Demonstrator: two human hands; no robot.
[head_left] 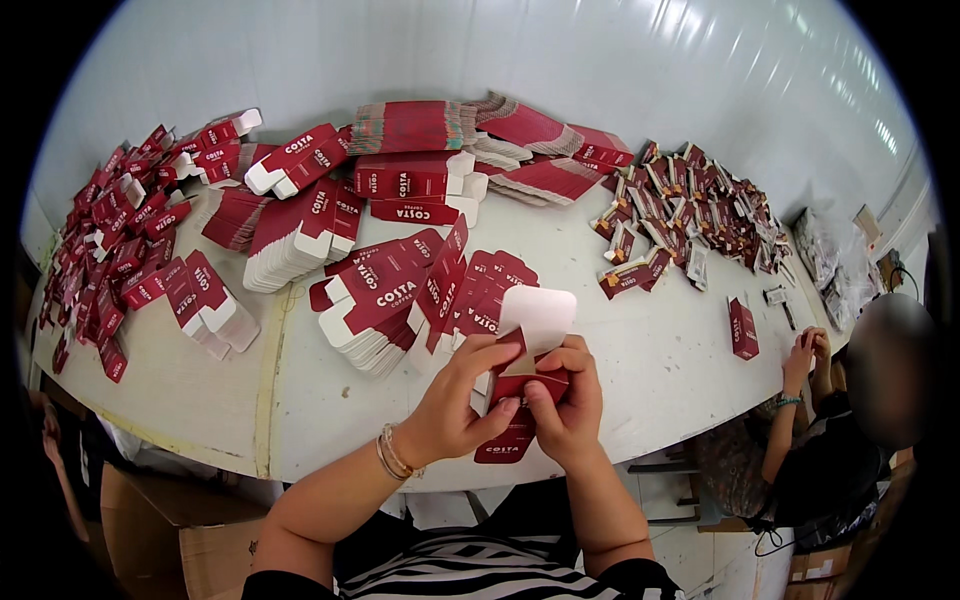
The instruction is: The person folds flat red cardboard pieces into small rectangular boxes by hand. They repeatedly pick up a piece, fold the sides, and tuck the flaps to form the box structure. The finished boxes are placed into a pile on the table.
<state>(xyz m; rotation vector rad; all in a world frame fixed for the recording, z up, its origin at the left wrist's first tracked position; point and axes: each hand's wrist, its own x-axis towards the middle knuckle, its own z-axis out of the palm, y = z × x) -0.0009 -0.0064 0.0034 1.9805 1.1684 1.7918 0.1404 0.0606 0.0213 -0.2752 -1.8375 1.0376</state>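
A small dark-red folding carton is between my two hands at the table's front edge, opened out, with a white flap raised at the far end and a red flap hanging toward me. My left hand grips its left side, fingers over the top and thumb at the front. On the right side, my right hand grips it with the thumb on the front panel. The carton's inside shows pale. Just beyond my hands lies a stack of flat red cartons, with more loose flat cartons beside it.
A large heap of folded red cartons covers the table's left end. Bundled flat cartons line the back. At the right lie many small brown-and-red packets. Another person's hands are near a standing carton. Cardboard boxes stand below left.
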